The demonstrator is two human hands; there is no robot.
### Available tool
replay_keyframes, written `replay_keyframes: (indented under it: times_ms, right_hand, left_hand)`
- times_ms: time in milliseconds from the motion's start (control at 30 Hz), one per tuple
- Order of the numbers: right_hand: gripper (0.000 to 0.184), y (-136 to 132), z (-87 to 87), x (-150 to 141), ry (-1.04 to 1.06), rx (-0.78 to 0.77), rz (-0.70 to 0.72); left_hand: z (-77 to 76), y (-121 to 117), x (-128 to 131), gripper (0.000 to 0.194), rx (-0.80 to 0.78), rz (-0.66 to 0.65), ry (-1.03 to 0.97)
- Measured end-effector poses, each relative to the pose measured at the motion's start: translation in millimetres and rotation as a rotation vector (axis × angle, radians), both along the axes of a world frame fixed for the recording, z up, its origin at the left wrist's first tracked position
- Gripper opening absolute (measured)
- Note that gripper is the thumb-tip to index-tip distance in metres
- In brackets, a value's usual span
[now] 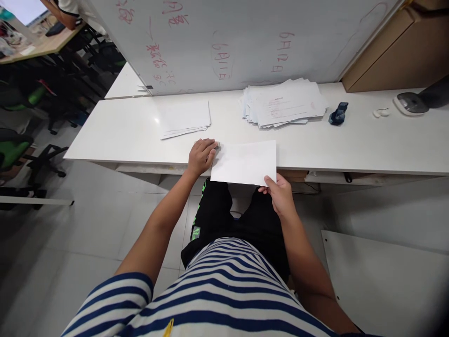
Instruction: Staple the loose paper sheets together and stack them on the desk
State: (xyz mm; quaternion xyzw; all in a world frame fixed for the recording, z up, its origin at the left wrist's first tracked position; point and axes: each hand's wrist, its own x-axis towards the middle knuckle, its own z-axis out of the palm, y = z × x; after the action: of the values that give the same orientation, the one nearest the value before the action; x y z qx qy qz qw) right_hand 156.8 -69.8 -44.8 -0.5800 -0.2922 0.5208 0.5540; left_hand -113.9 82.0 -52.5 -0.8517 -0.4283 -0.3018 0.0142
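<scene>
A blank white sheet of paper (244, 161), possibly folded, extends over the desk's front edge in front of me. My right hand (280, 194) pinches its near right corner, thumb on top and fingers beneath. At the sheet's left edge, my left hand (202, 157) rests low over the desk with its fingers together and curled. A small pale thing shows by those fingertips, too small to name. Beyond my left hand lies a thin stack of white papers (187, 117). A thicker, uneven pile of printed papers (286, 104) sits farther back to the right.
A whiteboard (252, 47) with red writing stands along the back of the white desk (115, 126). On the right are a dark blue strap-like item (338, 113), small white earbuds (381, 112) and a cardboard box (389, 51). Chairs and another person (66, 16) are at far left.
</scene>
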Motion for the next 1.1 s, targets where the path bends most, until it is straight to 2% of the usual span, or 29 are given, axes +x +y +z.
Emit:
replay_keyframes:
  times_ms: [233,533,833,1100]
  right_hand:
    - [0.031,-0.6,-0.3,-0.3,0.011,0.000,-0.002]
    - [0.029,0.7,-1.6,0.2,-0.010,0.002,-0.016]
    - [0.029,-1.8,-1.7,-0.4,-0.025,-0.017,-0.012]
    - [0.028,-7.4,-5.1,3.9,-0.042,0.011,-0.033]
  left_hand:
    - [0.7,0.6,0.3,0.046,0.039,-0.001,0.019]
    - [1.6,4.6,2.4,0.046,-0.049,-0.005,-0.013]
    - [0.9,1.0,0.9,0.050,0.039,-0.025,-0.035]
    - [-0.9,2.4,-0.6,0.050,0.024,-0.034,-0.058]
